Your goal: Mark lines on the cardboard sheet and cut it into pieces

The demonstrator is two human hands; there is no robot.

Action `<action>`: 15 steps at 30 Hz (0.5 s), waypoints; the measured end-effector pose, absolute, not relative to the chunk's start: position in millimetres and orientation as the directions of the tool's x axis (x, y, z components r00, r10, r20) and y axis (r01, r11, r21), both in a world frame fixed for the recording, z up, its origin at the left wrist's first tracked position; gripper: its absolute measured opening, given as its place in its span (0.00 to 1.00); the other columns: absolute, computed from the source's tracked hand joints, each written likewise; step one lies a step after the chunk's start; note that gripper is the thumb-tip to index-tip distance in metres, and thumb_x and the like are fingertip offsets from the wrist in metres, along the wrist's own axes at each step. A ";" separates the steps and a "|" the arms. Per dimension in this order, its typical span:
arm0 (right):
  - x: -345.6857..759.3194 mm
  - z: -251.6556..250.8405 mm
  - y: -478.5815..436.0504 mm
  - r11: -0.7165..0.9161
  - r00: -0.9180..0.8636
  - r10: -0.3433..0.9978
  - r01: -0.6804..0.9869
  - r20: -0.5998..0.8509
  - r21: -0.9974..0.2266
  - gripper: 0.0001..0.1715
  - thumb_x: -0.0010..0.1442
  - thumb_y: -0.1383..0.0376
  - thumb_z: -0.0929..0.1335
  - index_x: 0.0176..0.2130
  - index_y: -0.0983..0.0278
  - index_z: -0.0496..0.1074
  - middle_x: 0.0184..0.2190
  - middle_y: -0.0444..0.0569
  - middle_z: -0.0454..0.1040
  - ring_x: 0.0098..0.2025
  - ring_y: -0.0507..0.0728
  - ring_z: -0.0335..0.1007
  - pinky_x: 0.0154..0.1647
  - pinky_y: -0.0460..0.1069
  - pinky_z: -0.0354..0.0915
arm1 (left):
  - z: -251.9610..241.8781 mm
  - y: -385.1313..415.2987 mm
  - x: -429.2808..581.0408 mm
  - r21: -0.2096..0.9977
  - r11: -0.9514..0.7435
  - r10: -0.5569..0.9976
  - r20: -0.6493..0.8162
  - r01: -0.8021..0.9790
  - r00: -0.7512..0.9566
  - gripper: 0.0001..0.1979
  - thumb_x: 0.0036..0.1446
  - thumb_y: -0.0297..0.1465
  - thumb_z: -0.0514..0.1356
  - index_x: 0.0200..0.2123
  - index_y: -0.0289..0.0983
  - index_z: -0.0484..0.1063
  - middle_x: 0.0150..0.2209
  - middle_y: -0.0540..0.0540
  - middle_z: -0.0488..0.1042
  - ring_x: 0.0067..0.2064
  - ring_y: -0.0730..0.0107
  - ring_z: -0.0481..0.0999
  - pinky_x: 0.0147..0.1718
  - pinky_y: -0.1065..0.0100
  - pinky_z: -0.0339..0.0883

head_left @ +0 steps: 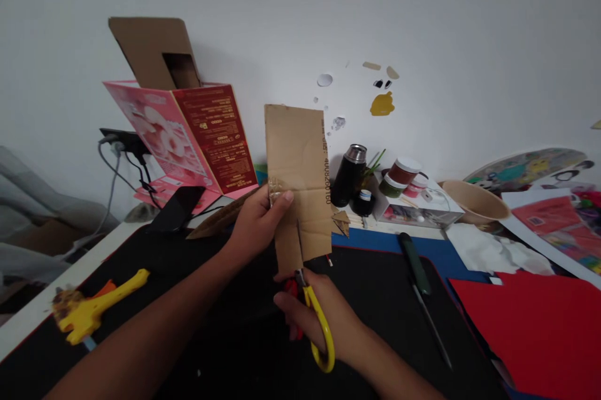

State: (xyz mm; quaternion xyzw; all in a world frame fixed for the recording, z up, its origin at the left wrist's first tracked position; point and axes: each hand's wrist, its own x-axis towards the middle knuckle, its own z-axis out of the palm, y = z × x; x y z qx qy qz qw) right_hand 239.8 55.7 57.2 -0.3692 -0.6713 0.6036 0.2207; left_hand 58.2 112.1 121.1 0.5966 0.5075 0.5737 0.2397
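A brown piece of cardboard [298, 149] with printed digits along its right edge is held upright in front of me. My left hand [260, 215] grips its left edge, thumb across the front face. Yellow-handled scissors [323, 337] are in my right hand [323, 309], with fingers through the loops; a red part shows beside the fingers. The scissor blades point up into the cardboard from its bottom edge, along a slit that splits the lower part. Another strip of cardboard [220, 215] lies behind my left hand.
A yellow glue gun [98, 309] lies at left, near a phone [176, 209] and a pink box [157, 128]. A black thermos [349, 176], paint jars [399, 178] and a bowl [474, 203] stand behind. At right are a green-handled pointed tool [416, 265] and red sheet [535, 325].
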 end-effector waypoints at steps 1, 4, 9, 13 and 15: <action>240.1 56.0 56.4 0.008 -0.630 0.764 0.228 -0.141 -0.974 0.23 0.69 0.52 0.71 0.56 0.62 0.74 0.26 0.40 0.73 0.20 0.52 0.73 0.24 0.46 0.67 | 120.6 112.7 57.5 0.874 -0.366 0.885 0.433 0.321 -0.169 0.14 0.64 0.45 0.60 0.35 0.41 0.76 0.35 0.48 0.81 0.37 0.60 0.77 0.38 0.62 0.72; 240.8 51.9 58.7 0.023 -0.620 0.773 0.241 -0.136 -0.970 0.21 0.70 0.52 0.70 0.56 0.62 0.74 0.24 0.39 0.73 0.19 0.52 0.72 0.23 0.45 0.67 | 117.7 117.3 52.0 0.896 -0.357 0.885 0.415 0.263 -0.213 0.14 0.64 0.45 0.61 0.37 0.40 0.76 0.36 0.47 0.81 0.38 0.61 0.78 0.40 0.62 0.72; 240.1 49.9 58.3 0.061 -0.619 0.776 0.265 -0.121 -0.962 0.20 0.69 0.52 0.71 0.54 0.61 0.75 0.24 0.39 0.72 0.20 0.52 0.71 0.21 0.44 0.66 | 113.4 132.1 34.1 0.917 -0.399 0.834 0.365 0.003 -0.414 0.17 0.63 0.48 0.65 0.41 0.39 0.76 0.34 0.49 0.79 0.34 0.65 0.77 0.34 0.67 0.72; 239.5 54.8 57.1 0.061 -0.608 0.783 0.281 -0.128 -0.958 0.20 0.68 0.52 0.71 0.53 0.62 0.76 0.23 0.39 0.72 0.19 0.52 0.71 0.22 0.45 0.66 | 114.3 137.3 28.0 0.897 -0.429 0.826 0.342 -0.106 -0.448 0.19 0.59 0.48 0.70 0.41 0.37 0.77 0.33 0.49 0.79 0.30 0.69 0.77 0.29 0.71 0.71; 240.1 54.9 58.0 0.076 -0.602 0.790 0.281 -0.114 -0.957 0.21 0.68 0.51 0.70 0.53 0.62 0.76 0.23 0.40 0.72 0.19 0.52 0.71 0.22 0.45 0.66 | 116.7 136.9 28.1 0.891 -0.439 0.822 0.346 -0.115 -0.451 0.19 0.59 0.47 0.70 0.41 0.37 0.78 0.33 0.48 0.79 0.31 0.68 0.78 0.29 0.71 0.71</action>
